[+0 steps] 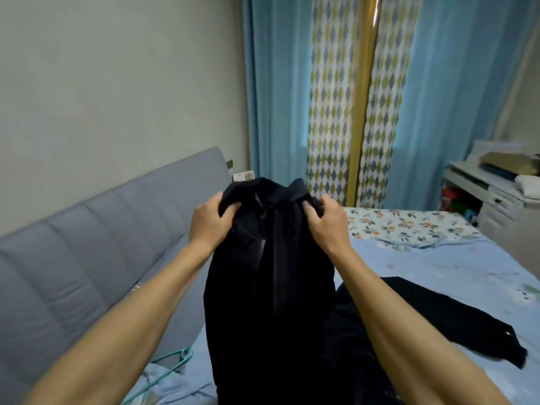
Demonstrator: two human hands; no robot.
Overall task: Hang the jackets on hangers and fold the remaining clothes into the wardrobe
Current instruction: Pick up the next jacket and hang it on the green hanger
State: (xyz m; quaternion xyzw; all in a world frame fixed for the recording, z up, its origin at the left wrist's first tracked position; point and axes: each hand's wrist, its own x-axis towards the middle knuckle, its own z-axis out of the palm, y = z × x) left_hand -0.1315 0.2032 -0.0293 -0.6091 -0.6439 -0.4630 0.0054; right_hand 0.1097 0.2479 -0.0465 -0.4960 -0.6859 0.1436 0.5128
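Blue sheet [438,267] covering bed, grey headboard [102,244], curtains [277,97] behind. Left hand [211,222] and right hand [327,222] gripping black jacket [268,287], hanging limp, dark.

Bare forearms, hands [270,220]; no sleeves, jewellery.

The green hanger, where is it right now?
In the head view's lower left, the green hanger lies on the bed, beside the grey headboard, under the left forearm.
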